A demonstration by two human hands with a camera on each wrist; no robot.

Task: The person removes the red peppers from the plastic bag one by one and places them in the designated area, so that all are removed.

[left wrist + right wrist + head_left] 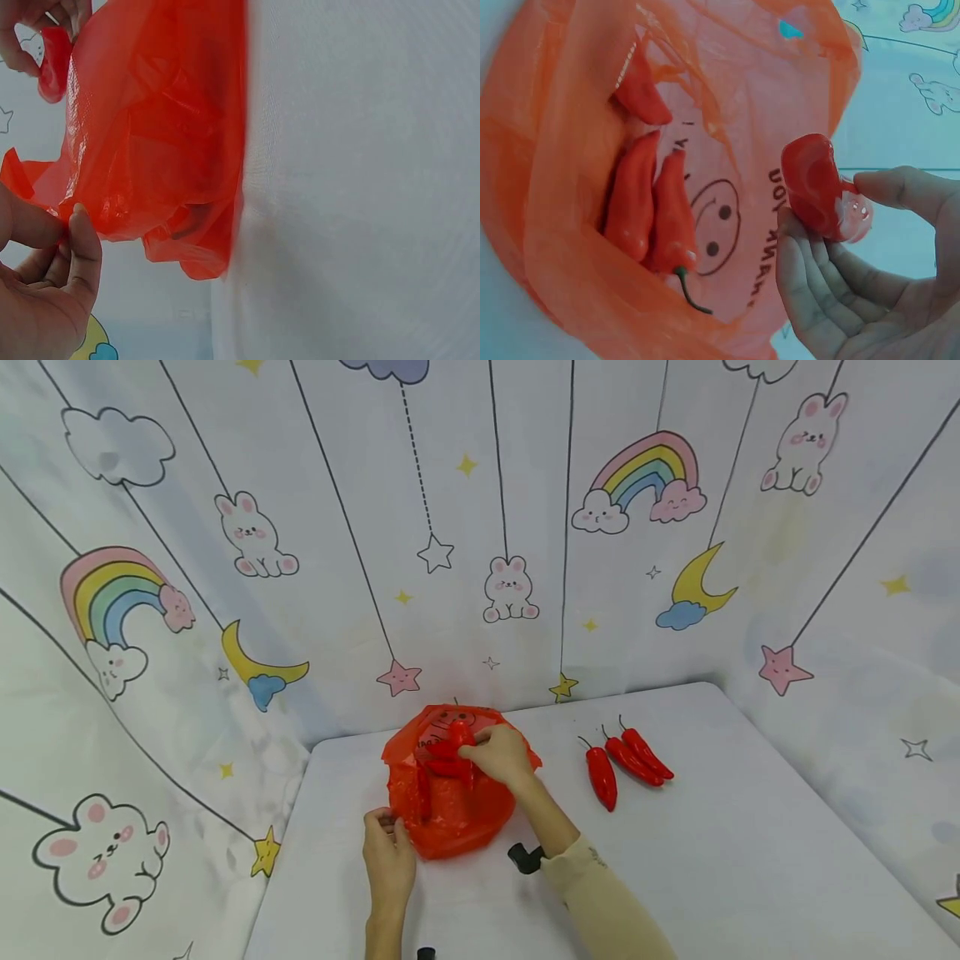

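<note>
A red plastic bag [465,827] with a printed smiley face lies on the white table, its mouth spread open. At the bag's near left edge, my left hand [392,852] pinches the plastic between thumb and fingers [84,251]. My right hand [501,753] is over the bag's mouth and holds a glossy red chili pepper [810,184] between thumb and fingers. Inside the bag lie several red chili peppers [632,199], one showing a green stem. To the right of the bag, three more chili peppers [602,778] rest on the table, stems pointing away.
The white table [720,860] extends to the right and toward the front. Behind and beside it hangs a pale cloth backdrop [345,635] printed with rabbits, rainbows and stars. A small black object [525,858] shows beside my right forearm, another [426,953] at the bottom edge.
</note>
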